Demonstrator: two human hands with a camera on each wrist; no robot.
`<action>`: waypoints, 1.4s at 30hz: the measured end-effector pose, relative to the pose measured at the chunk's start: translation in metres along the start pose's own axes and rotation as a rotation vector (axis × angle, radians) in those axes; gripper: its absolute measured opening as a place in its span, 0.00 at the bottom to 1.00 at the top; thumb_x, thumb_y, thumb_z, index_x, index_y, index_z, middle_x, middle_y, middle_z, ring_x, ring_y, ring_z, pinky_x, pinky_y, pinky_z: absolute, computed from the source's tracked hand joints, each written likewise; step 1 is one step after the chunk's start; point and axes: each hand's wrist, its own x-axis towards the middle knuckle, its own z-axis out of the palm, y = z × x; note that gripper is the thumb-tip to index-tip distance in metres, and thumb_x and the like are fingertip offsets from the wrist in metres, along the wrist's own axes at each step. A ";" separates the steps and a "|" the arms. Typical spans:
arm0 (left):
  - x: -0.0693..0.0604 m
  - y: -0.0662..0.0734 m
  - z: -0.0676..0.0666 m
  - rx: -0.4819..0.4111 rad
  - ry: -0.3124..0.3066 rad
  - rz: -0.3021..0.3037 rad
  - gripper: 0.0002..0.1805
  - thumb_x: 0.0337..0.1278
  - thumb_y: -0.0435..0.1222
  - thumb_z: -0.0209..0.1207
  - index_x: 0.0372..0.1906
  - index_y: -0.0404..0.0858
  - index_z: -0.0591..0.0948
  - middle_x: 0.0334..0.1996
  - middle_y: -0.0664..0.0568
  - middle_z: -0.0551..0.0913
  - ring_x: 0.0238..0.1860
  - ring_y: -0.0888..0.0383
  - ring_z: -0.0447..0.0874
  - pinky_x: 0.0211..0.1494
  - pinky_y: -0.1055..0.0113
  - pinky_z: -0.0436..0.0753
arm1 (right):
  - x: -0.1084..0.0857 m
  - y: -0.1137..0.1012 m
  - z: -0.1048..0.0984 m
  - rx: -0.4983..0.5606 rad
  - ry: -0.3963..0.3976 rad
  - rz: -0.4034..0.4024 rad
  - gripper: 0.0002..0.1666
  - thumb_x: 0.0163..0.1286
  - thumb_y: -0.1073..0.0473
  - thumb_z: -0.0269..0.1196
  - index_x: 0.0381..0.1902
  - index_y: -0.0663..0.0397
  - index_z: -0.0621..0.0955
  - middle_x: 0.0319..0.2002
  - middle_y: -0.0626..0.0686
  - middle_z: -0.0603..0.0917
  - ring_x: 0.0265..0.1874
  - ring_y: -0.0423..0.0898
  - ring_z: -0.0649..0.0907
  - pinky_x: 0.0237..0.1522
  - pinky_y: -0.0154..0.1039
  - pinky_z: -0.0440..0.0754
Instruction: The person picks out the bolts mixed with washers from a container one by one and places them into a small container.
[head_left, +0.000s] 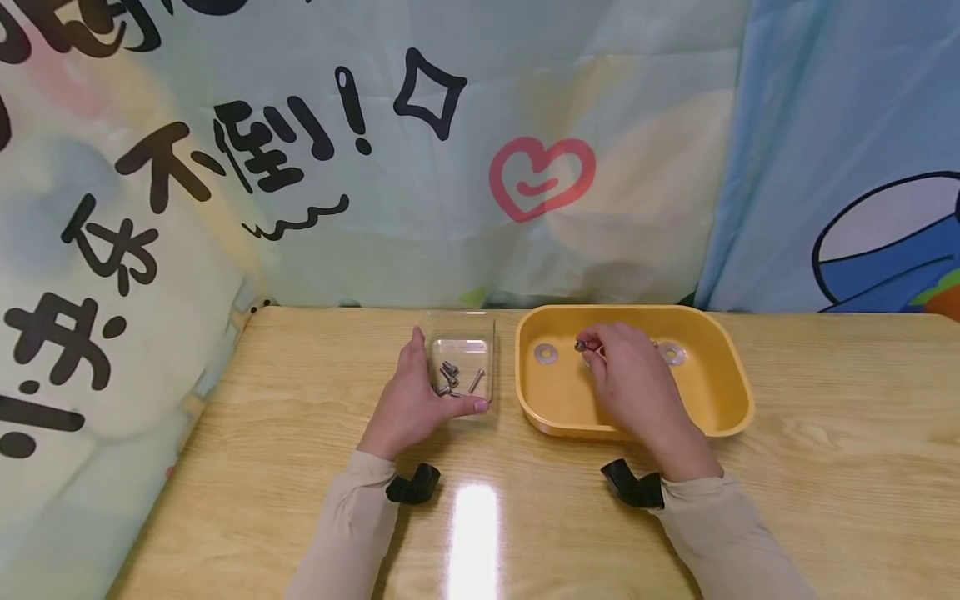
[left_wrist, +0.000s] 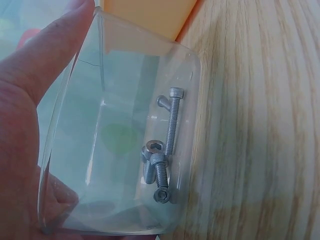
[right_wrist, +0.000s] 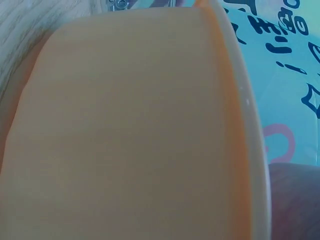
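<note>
My left hand grips a clear plastic box by its left side and near wall, thumb stretched along the front. Inside the box lie several silver socket-head screws, some long, some short. Over the yellow tray, my right hand pinches a small metal screw between thumb and fingertips; most of it is hidden. A flat washer lies on the tray floor left of that hand. Another washer shows to its right, and the hand covers the floor between.
Box and tray stand side by side on a wooden table, close to its back edge. A printed cloth hangs behind. Black straps sit at both wrists.
</note>
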 end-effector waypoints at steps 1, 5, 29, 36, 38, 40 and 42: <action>0.001 0.000 -0.001 0.002 0.001 0.003 0.79 0.31 0.62 0.79 0.81 0.36 0.39 0.79 0.42 0.51 0.71 0.39 0.64 0.71 0.47 0.67 | 0.000 -0.001 0.000 -0.001 0.000 0.001 0.07 0.72 0.68 0.61 0.45 0.67 0.82 0.41 0.62 0.82 0.44 0.61 0.79 0.52 0.58 0.75; 0.001 0.001 -0.003 0.006 -0.001 0.007 0.79 0.32 0.62 0.79 0.81 0.36 0.39 0.79 0.42 0.50 0.72 0.40 0.63 0.71 0.47 0.67 | 0.002 -0.005 -0.001 0.004 0.005 0.009 0.08 0.72 0.68 0.60 0.45 0.67 0.82 0.42 0.62 0.82 0.45 0.61 0.79 0.52 0.58 0.75; 0.001 0.004 -0.003 0.000 -0.017 0.012 0.79 0.33 0.61 0.78 0.81 0.36 0.38 0.79 0.42 0.49 0.74 0.41 0.60 0.72 0.48 0.65 | -0.004 -0.022 0.005 0.019 0.003 -0.021 0.06 0.71 0.69 0.62 0.45 0.64 0.82 0.42 0.59 0.82 0.45 0.58 0.78 0.51 0.54 0.77; -0.001 0.003 -0.002 0.000 -0.013 0.002 0.79 0.33 0.61 0.79 0.81 0.36 0.38 0.79 0.41 0.49 0.74 0.40 0.59 0.72 0.47 0.65 | -0.005 -0.028 0.008 0.036 0.003 -0.032 0.07 0.71 0.69 0.62 0.45 0.65 0.82 0.42 0.59 0.82 0.46 0.58 0.78 0.50 0.53 0.77; -0.002 0.003 -0.001 0.000 -0.014 0.003 0.79 0.33 0.61 0.79 0.81 0.36 0.38 0.79 0.41 0.49 0.74 0.40 0.60 0.72 0.47 0.65 | -0.006 -0.029 0.009 0.037 0.005 -0.034 0.07 0.71 0.69 0.62 0.45 0.65 0.82 0.42 0.59 0.82 0.46 0.57 0.78 0.50 0.53 0.77; -0.002 0.003 -0.001 0.001 -0.011 0.005 0.79 0.32 0.61 0.79 0.81 0.35 0.39 0.79 0.41 0.50 0.74 0.40 0.60 0.72 0.47 0.65 | -0.007 -0.029 0.009 0.036 0.009 -0.040 0.07 0.71 0.69 0.62 0.45 0.64 0.82 0.42 0.59 0.82 0.45 0.57 0.78 0.50 0.53 0.77; -0.002 0.004 0.000 0.000 -0.010 0.007 0.79 0.32 0.61 0.79 0.81 0.35 0.39 0.79 0.40 0.50 0.74 0.40 0.60 0.72 0.47 0.65 | -0.007 -0.030 0.009 0.032 0.013 -0.045 0.06 0.71 0.69 0.62 0.44 0.64 0.82 0.42 0.58 0.82 0.45 0.57 0.79 0.49 0.52 0.78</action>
